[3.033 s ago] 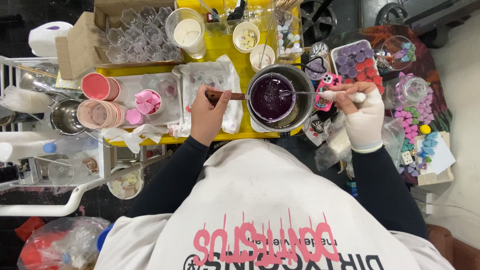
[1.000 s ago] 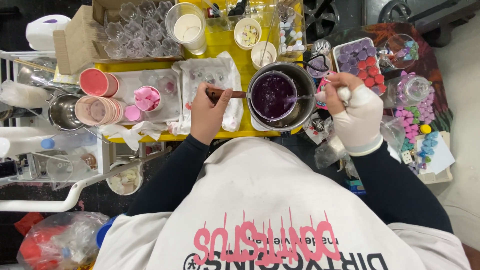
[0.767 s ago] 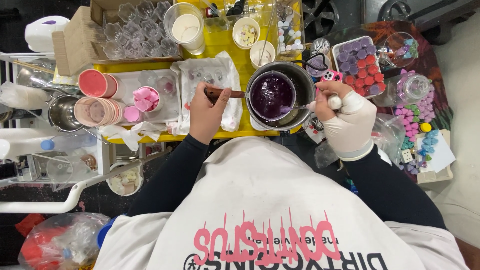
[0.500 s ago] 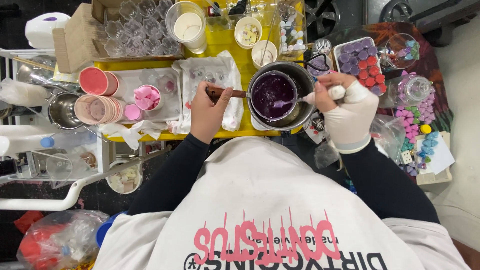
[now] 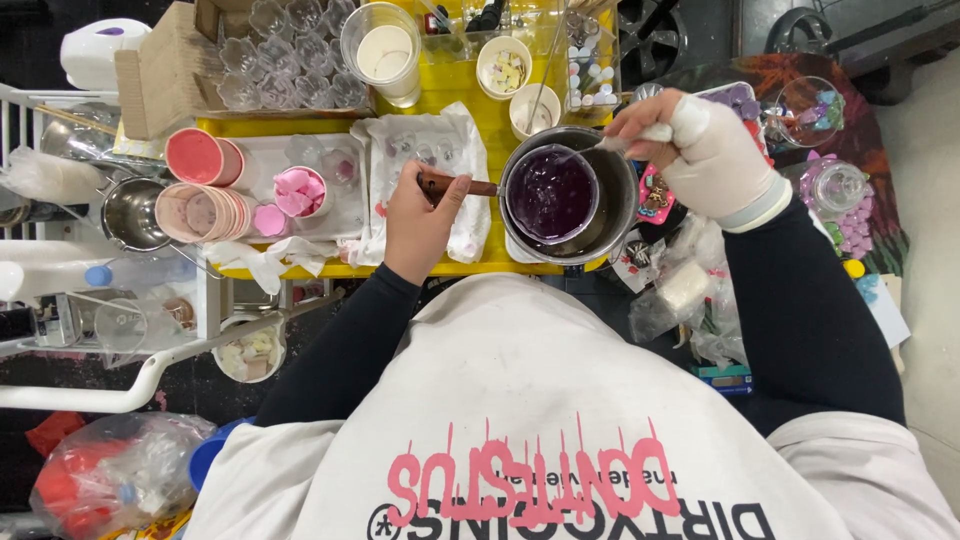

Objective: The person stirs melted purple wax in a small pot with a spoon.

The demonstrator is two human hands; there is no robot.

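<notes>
Head view: our left hand (image 5: 420,222) wraps its fingers around the saucepan's handle (image 5: 455,185), at nine o'clock of the saucepan (image 5: 572,195) on the yellow desk (image 5: 470,105). Our gloved right hand (image 5: 705,150) pinches a spoon (image 5: 605,146) dipped in purple liquid (image 5: 550,193). We judge the pan rigid and sloshy, best steadied by its handle.

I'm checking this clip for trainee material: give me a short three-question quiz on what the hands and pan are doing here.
1. True or false: the left hand grips the pan's handle.
2. What colour is the liquid in the metal pan?
3. The right hand holds: A) a stirring tool dipped in the liquid, B) a pink cup, C) nothing.

Key: 1 true; 2 purple; 3 A.
</notes>
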